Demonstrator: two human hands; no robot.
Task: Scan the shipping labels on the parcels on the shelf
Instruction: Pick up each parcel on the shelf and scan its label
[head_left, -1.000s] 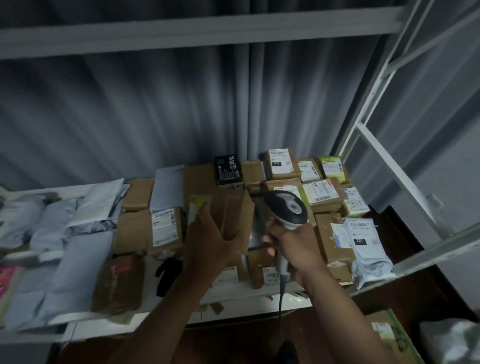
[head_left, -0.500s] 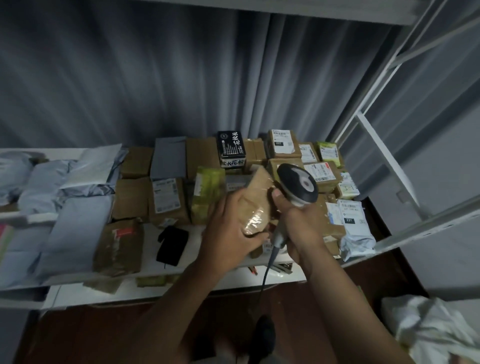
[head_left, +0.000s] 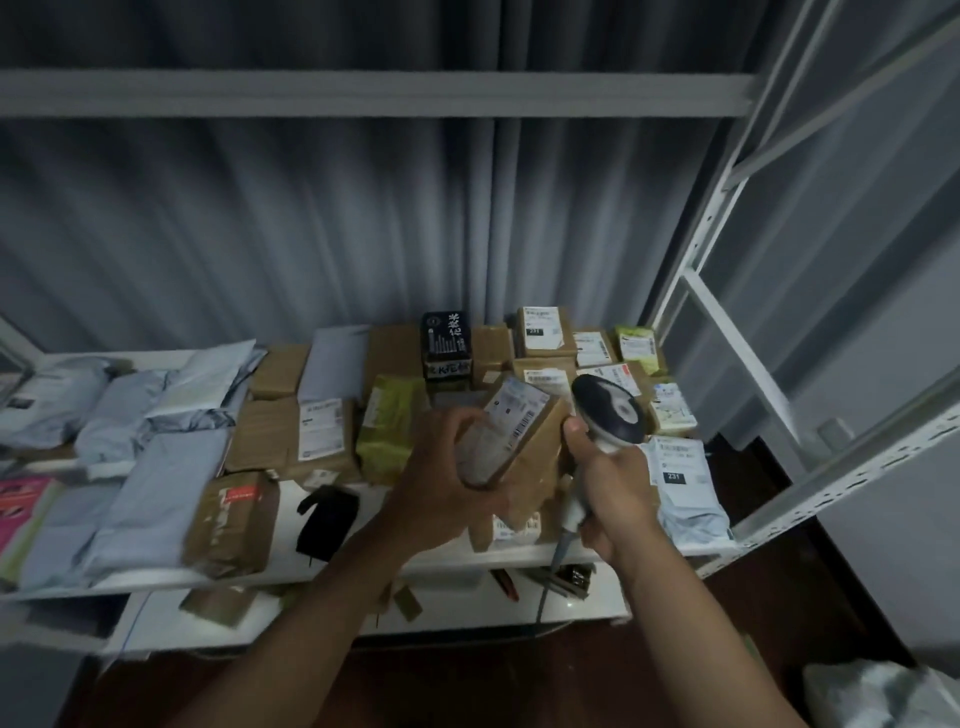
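Observation:
My left hand (head_left: 441, 483) grips a small brown cardboard parcel (head_left: 511, 434) lifted above the shelf, its white shipping label (head_left: 514, 410) facing up. My right hand (head_left: 605, 475) holds a dark handheld barcode scanner (head_left: 608, 408) by its handle, the head just right of the parcel and nearly touching it. The scanner's cable hangs down below the shelf. Several more parcels lie on the white shelf (head_left: 405, 564): brown boxes with labels (head_left: 543, 332), a black box (head_left: 444, 343), a green-wrapped parcel (head_left: 392, 423) and a pale mailer bag marked 231 (head_left: 683, 486).
Grey poly mailer bags (head_left: 156, 478) cover the left of the shelf, beside a taped brown parcel (head_left: 231, 522) and a small black pouch (head_left: 327, 519). White metal uprights (head_left: 722, 312) frame the right side. A lower shelf (head_left: 457, 597) holds small items. A grey curtain hangs behind.
My left hand lifted the brown parcel off the shelf and turned it so its label faces up. My right hand kept the scanner close beside it. The camera tilted.

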